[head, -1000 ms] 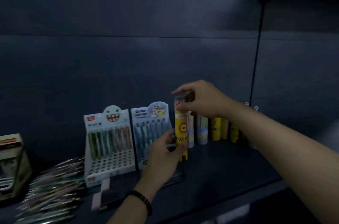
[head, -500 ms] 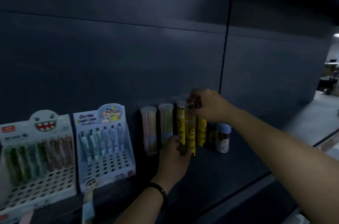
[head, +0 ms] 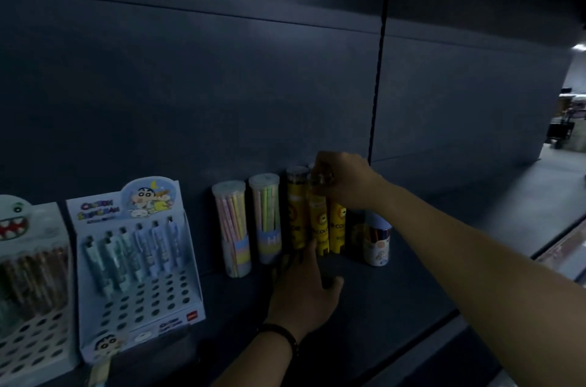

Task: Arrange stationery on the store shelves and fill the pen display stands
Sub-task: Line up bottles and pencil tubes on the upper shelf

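Three yellow colour-pencil tubes stand in a row against the back wall of the dark shelf (head: 396, 301). My right hand (head: 344, 180) grips the clear cap of the front middle yellow tube (head: 318, 225), which stands upright on the shelf between its neighbours (head: 296, 221) (head: 338, 228). My left hand (head: 304, 288) lies low in front of it, fingers stretched out, with fingertips touching the tube's base. A black band is on that wrist.
Left of the yellow tubes stand two clear tubes of pastel pencils (head: 233, 228) (head: 267, 218); to the right is a short round tub (head: 377, 242). Further left are a blue cartoon pen display stand (head: 136, 263) and a white monster-face stand (head: 28, 278), both partly filled.
The yellow tube went from raised in front of the stands to standing in the row at the back wall. My left hand slid down from its side to its base.
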A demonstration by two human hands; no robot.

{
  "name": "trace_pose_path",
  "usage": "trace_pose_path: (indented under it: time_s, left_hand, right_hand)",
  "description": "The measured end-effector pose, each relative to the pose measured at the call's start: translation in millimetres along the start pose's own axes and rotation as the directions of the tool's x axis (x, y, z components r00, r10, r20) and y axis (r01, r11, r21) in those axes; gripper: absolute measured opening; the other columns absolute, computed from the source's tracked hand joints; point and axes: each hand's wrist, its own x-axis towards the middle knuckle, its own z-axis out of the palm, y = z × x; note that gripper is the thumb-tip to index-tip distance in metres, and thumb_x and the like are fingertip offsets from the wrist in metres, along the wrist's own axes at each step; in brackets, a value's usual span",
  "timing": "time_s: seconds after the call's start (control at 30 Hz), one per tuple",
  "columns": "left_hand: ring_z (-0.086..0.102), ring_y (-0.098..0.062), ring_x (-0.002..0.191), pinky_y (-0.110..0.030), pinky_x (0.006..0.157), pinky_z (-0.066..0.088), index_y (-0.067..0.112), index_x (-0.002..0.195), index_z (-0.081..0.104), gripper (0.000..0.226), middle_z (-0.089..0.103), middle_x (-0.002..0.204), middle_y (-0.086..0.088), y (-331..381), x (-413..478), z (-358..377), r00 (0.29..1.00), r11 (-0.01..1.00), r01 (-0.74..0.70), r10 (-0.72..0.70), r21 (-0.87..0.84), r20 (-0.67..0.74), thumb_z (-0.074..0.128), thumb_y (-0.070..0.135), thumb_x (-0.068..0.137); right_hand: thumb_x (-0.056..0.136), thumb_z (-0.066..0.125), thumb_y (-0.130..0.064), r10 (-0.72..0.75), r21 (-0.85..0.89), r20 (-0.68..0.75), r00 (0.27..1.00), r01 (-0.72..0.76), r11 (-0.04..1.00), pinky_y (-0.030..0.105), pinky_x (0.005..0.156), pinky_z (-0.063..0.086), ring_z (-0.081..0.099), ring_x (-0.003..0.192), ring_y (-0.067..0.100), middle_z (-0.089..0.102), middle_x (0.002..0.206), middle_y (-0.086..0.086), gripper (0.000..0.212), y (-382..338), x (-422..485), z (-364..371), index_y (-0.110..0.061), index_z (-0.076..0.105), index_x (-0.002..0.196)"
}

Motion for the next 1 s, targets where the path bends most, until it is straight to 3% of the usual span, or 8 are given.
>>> trace_pose_path:
  time_s: [0.27, 0.4, 0.53, 0.67, 0.77, 0.9, 1.0]
  left_hand:
    - [0.014, -0.027, 0.155, -0.056, 0.126, 0.013, 0.036, 0.164, -0.007, 0.095, 0.016, 0.171, 0.009, 2, 1, 1, 1.0, 0.998, -0.012, 0.01, 0.057, 0.027, 0.046, 0.07, 0.093]
    - [0.014, -0.028, 0.155, -0.056, 0.125, 0.012, 0.035, 0.163, -0.008, 0.094, 0.017, 0.171, 0.007, 3, 3, 1, 0.999, 0.998, -0.012, 0.01, 0.06, 0.034, 0.045, 0.068, 0.094]
    - [0.012, -0.027, 0.155, -0.056, 0.126, 0.011, 0.034, 0.163, -0.009, 0.097, 0.014, 0.171, 0.008, 4, 5, 1, 0.999, 0.998, -0.006, 0.004, 0.065, 0.043, 0.045, 0.07, 0.092]
    - [0.013, -0.026, 0.154, -0.055, 0.126, 0.012, 0.036, 0.163, -0.012, 0.099, 0.016, 0.171, 0.009, 4, 4, 2, 1.0, 0.998, -0.021, 0.02, 0.059, 0.018, 0.047, 0.07, 0.091]
    - [0.013, -0.027, 0.155, -0.055, 0.126, 0.012, 0.036, 0.163, -0.014, 0.1, 0.017, 0.171, 0.008, 4, 5, 2, 1.0, 0.997, -0.016, 0.015, 0.076, 0.023, 0.048, 0.07, 0.091]
    - [0.013, -0.027, 0.154, -0.056, 0.126, 0.012, 0.04, 0.161, -0.018, 0.102, 0.019, 0.17, 0.009, 4, 5, 2, 0.999, 0.997, -0.017, 0.015, 0.07, 0.031, 0.049, 0.071, 0.09]
    - [0.014, -0.027, 0.155, -0.053, 0.126, 0.013, 0.038, 0.163, -0.009, 0.095, 0.019, 0.17, 0.009, 5, 4, 2, 1.0, 0.997, -0.016, 0.015, 0.069, 0.013, 0.05, 0.067, 0.094]
  right_hand:
    - [0.09, 0.076, -0.042, 0.003, -0.109, -0.072, 0.997, -0.011, 0.994, 0.045, 0.094, 0.034, 0.044, 0.122, 0.034, 0.063, 0.115, 0.002, 0.022, 3, 0, 2, -0.029, 0.066, 0.106]
    - [0.09, 0.075, -0.043, -0.001, -0.12, -0.1, 0.995, -0.011, 0.993, 0.048, 0.098, 0.044, 0.052, 0.115, 0.032, 0.058, 0.114, 0.005, 0.025, 1, 1, 0, -0.028, 0.068, 0.108]
    - [0.088, 0.078, -0.035, -0.003, -0.065, -0.137, 0.991, -0.006, 0.998, 0.043, 0.08, 0.057, 0.064, 0.097, 0.029, 0.064, 0.104, 0.005, 0.018, 1, 1, -1, -0.024, 0.072, 0.1]
    - [0.089, 0.08, -0.029, 0.01, -0.039, -0.14, 0.99, -0.015, 0.999, 0.034, 0.072, 0.053, 0.066, 0.095, 0.028, 0.069, 0.105, 0.009, 0.015, 3, 4, -1, -0.019, 0.074, 0.098]
    - [0.09, 0.08, -0.031, 0.02, -0.03, -0.137, 0.99, -0.024, 0.999, 0.032, 0.074, 0.048, 0.065, 0.099, 0.029, 0.066, 0.112, 0.011, 0.02, 5, 4, 0, -0.019, 0.074, 0.104]
    - [0.089, 0.081, -0.031, 0.035, -0.032, -0.143, 0.989, -0.04, 0.999, 0.035, 0.077, 0.053, 0.065, 0.1, 0.03, 0.062, 0.117, 0.012, 0.029, 6, 1, -2, -0.019, 0.072, 0.114]
    - [0.087, 0.082, -0.028, 0.027, -0.047, -0.138, 0.99, -0.033, 0.998, 0.04, 0.082, 0.059, 0.065, 0.102, 0.03, 0.063, 0.115, 0.012, 0.031, 1, -5, -9, -0.018, 0.072, 0.115]
